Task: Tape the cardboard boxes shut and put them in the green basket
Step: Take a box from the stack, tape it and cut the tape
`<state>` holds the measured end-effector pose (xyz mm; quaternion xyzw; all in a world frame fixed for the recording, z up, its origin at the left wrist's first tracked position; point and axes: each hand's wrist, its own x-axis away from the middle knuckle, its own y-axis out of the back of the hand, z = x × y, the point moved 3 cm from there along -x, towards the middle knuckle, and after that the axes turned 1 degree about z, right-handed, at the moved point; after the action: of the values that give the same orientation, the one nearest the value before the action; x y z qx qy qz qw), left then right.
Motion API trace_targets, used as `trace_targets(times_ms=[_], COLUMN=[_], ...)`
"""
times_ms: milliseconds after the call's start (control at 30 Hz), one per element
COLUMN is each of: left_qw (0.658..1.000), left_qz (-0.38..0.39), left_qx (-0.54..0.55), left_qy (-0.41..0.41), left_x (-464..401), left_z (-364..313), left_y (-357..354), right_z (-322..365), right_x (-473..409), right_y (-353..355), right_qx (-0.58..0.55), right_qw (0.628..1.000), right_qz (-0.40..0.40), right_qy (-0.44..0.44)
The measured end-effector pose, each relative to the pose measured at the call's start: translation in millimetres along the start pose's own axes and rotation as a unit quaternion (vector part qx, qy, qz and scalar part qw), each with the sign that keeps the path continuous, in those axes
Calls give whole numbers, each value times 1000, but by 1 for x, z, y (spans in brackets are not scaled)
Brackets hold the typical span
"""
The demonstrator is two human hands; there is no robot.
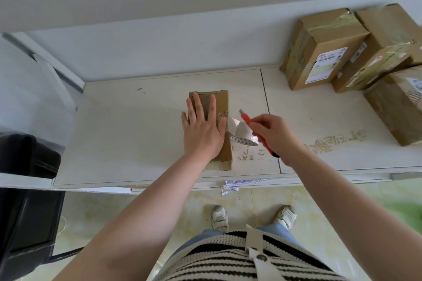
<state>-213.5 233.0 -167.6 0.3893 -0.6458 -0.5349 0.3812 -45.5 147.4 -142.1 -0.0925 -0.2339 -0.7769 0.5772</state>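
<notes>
A small flat cardboard box lies on the white table in front of me. My left hand rests flat on its top, fingers spread, pressing it down. A roll of clear tape stands against the box's right side, with a strip running from it onto the box. My right hand holds a red utility knife with its blade end pointing up-left near the tape strip. A green blur shows on the floor at the right edge; I cannot tell if it is the basket.
Several taped cardboard boxes are stacked at the table's back right. A dark chair stands at the left. Torn tape residue marks the table on the right. A paper scrap hangs at the table's front edge.
</notes>
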Motion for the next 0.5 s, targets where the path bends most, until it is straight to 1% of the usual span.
trace_targets(times_ms=[100,300,400,500], left_qw=[1000,1000,1000,1000], left_qz=[-7,-15,-14,-10], left_qx=[1,-4,-8,-12], left_qy=[0,-1,1,2], left_x=[0,1,1,2], left_z=[0,-2,-2,-2], left_y=[0,1,1,2], right_z=[4,9,9,12], right_x=[10,13,14,18], right_y=[-11,-14,-16,-19], right_qx=[60,95,68,52], right_qw=[998,995,997,998], right_qz=[18,38,36,38], right_qy=[10,-1,-21,-17])
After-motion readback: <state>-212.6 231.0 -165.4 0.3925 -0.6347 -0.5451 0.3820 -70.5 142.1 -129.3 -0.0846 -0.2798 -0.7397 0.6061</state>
